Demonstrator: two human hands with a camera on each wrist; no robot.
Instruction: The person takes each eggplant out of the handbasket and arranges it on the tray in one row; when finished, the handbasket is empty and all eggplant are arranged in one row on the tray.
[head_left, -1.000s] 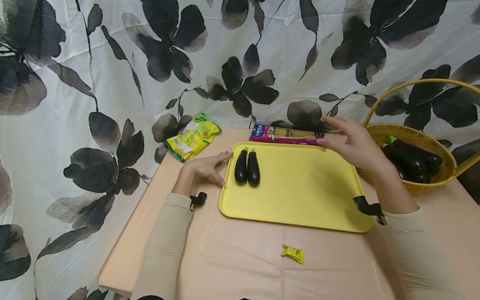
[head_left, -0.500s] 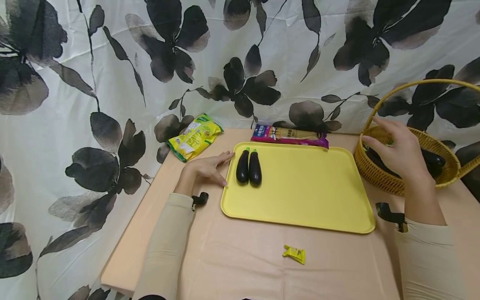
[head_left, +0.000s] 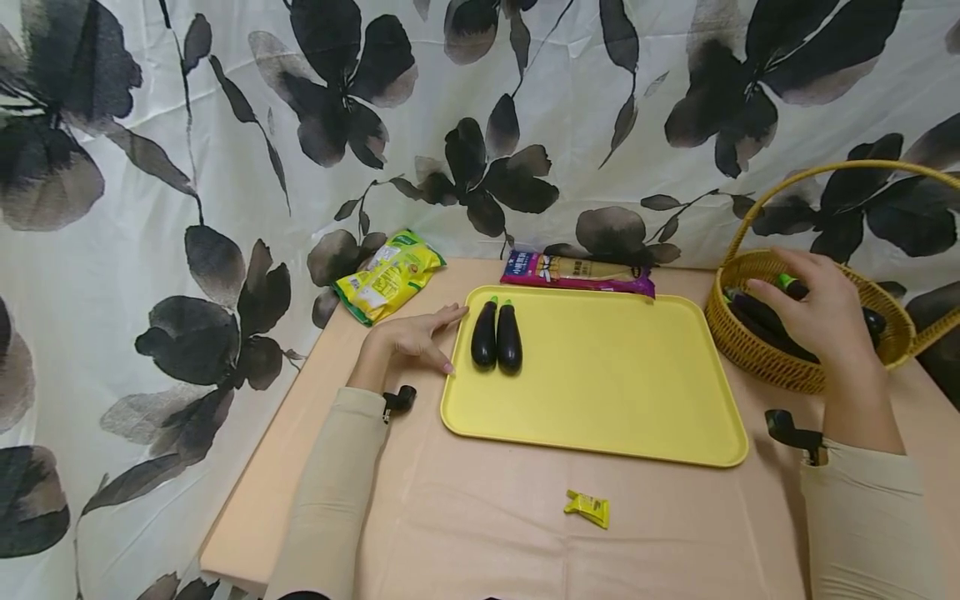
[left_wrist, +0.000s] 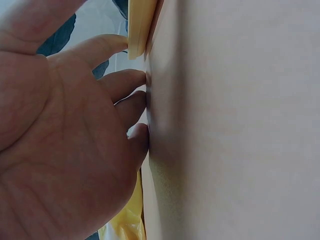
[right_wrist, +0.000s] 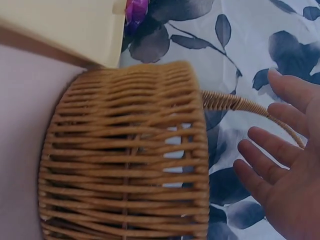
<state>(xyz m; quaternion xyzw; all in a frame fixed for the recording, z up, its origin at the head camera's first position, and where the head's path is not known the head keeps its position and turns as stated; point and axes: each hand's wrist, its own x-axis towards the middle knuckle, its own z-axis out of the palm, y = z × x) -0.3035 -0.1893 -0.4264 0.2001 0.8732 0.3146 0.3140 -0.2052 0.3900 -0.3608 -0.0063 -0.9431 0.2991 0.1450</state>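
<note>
My left hand [head_left: 412, 340] rests at the left edge of the yellow tray [head_left: 600, 375], thumb and index finger touching its rim. In the left wrist view, the other fingertips meet the tabletop beside the tray edge [left_wrist: 140, 30]. Two dark eggplants [head_left: 484, 335] lie side by side at the tray's left end. Over the wicker basket [head_left: 761, 358] is my right hand [head_left: 821, 312], partly hiding several eggplants [head_left: 761, 321] inside. One green stem [head_left: 787, 282] shows between its thumb and fingers. The right wrist view has that hand [right_wrist: 285, 165] with fingers spread beyond the basket rim [right_wrist: 197, 150].
A yellow-green packet [head_left: 390, 275] lies at the back left. Behind the tray is a purple noodle-like package [head_left: 577, 272]. A small yellow wrapped piece [head_left: 588, 507] sits in front of the tray. The basket's handle [head_left: 840, 164] arches up at the right.
My right hand has gone from above the tray's far right corner to the right, over the basket, and shifted slightly there. The left hand stays at the tray edge.
</note>
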